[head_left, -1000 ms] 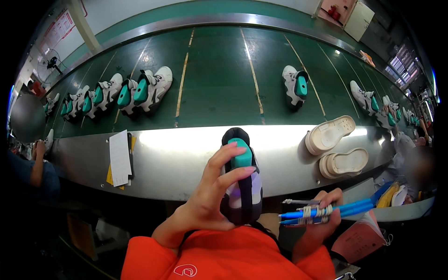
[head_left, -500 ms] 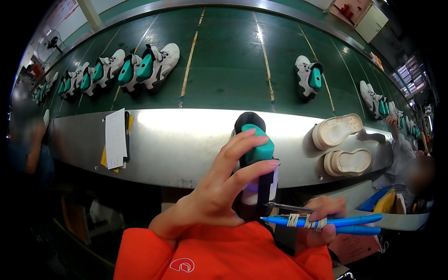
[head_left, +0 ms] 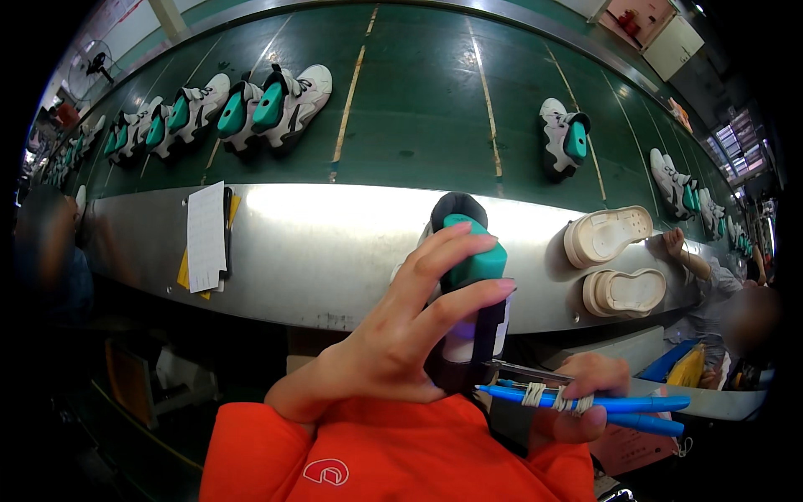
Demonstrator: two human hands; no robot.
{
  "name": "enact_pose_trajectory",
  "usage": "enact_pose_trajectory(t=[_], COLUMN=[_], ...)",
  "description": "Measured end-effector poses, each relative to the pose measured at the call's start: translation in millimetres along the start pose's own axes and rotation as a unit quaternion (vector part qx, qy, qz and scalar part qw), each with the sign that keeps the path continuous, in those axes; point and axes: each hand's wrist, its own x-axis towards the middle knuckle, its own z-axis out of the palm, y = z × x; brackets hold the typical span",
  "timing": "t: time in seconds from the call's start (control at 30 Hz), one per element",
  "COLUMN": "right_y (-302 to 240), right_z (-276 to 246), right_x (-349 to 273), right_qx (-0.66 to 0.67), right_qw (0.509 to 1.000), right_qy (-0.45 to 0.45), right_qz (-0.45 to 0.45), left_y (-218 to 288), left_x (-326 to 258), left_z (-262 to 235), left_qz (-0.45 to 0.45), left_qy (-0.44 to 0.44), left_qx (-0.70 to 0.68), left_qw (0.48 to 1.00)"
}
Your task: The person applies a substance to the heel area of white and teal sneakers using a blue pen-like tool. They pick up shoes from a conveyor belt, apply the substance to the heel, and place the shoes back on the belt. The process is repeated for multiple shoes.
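A white and black shoe (head_left: 465,345) with a teal shoe last (head_left: 478,266) inside stands heel-up toward me, at the bench's near edge. My left hand (head_left: 389,330) is wrapped round it, with two fingertips on the last and the thumb low by the heel. Closed in my right hand (head_left: 592,385) is a bundle of blue pens (head_left: 623,404), bound with pale bands, together with a thin metal tool (head_left: 527,371). The metal tip meets the lower right side of the shoe; its exact kind is partly hidden by my fingers.
A steel ledge (head_left: 335,243) runs before a green conveyor belt (head_left: 410,100) carrying several shoes with teal lasts. Two cream soles (head_left: 623,291) lie to the right, papers (head_left: 207,238) to the left. A co-worker's hand (head_left: 673,243) is at the far right.
The shoe and both my hands appear slightly farther right, with the view shifted a little. The tool stays at the shoe's side. The co-worker's hand has moved down and left, away from the shoes.
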Motion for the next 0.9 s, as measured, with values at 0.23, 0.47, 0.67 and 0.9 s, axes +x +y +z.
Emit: enact_pose_trajectory(t=[0.23, 0.47, 0.67, 0.9], right_y=[-20.6, -25.7, -36.6, -27.3], right_z=[1.2, 10.4, 20.7, 28.3], right_x=[13.6, 63.1, 90.4, 102.1], right_qx=[-0.079, -0.137, -0.113, -0.136], right_qw=[0.996, 0.986, 0.984, 0.986], right_qy=[-0.041, -0.095, -0.051, -0.08], right_qz=[-0.017, 0.024, 0.125, 0.055], left_y=[1.0, -6.3, -8.0, -14.3], left_x=[5.8, 17.7, 32.6, 29.4], left_z=[-1.4, -8.2, -13.0, -23.7], left_qz=[0.01, -0.012, -0.038, -0.049], left_qy=[-0.008, 0.04, 0.056, 0.061], left_qx=[0.0, 0.033, 0.051, 0.082], left_qw=[1.0, 0.999, 0.996, 0.993])
